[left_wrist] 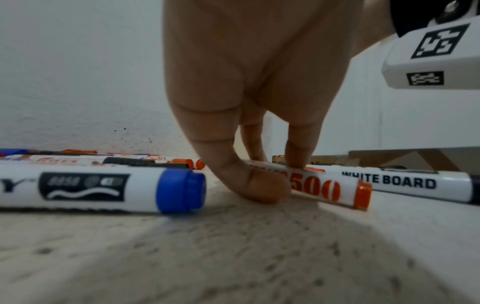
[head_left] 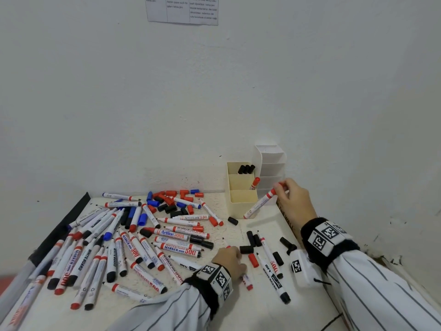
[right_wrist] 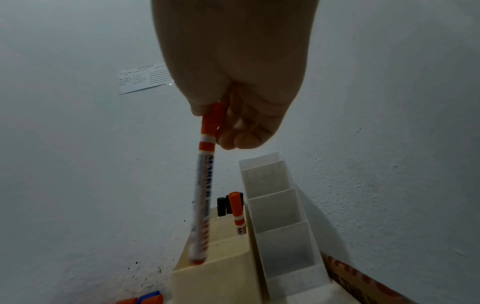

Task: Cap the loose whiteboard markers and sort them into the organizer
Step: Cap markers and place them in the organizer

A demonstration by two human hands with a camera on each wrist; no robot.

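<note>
A speckled pale table (head_left: 262, 306) is pushed into the corner of a white-walled room, with a printed sheet (head_left: 182, 9) taped high on the wall behind it. Its left half is littered with whiteboard markers (head_left: 114, 247), red, black and blue, many of them uncapped, and a scatter of loose caps (head_left: 171, 199) lies toward the back. Against the wall stand two stepped holders side by side: a cream organizer (head_left: 241, 199) and a white organizer (head_left: 272, 168). The cream one has black-capped markers (head_left: 247, 168) in its rear compartment and one red-capped marker (head_left: 254, 183) in the middle.

Both arms wear striped sleeves and black wristbands carrying tagged white blocks. The right hand (head_left: 294, 199) is raised near the organizers, its fingers curled around the red cap end of a red marker (head_left: 260, 204), which hangs slanting down with its tail at the cream organizer's front compartment; whether it has entered, I cannot tell. The left hand (head_left: 230, 260) is low on the table, thumb and fingertips (left_wrist: 265, 185) pinching a "500" red marker (left_wrist: 327, 190) that lies flat on the surface, between a blue-ended marker (left_wrist: 103, 189) and a "WHITE BOARD" marker (left_wrist: 405, 183).
</note>
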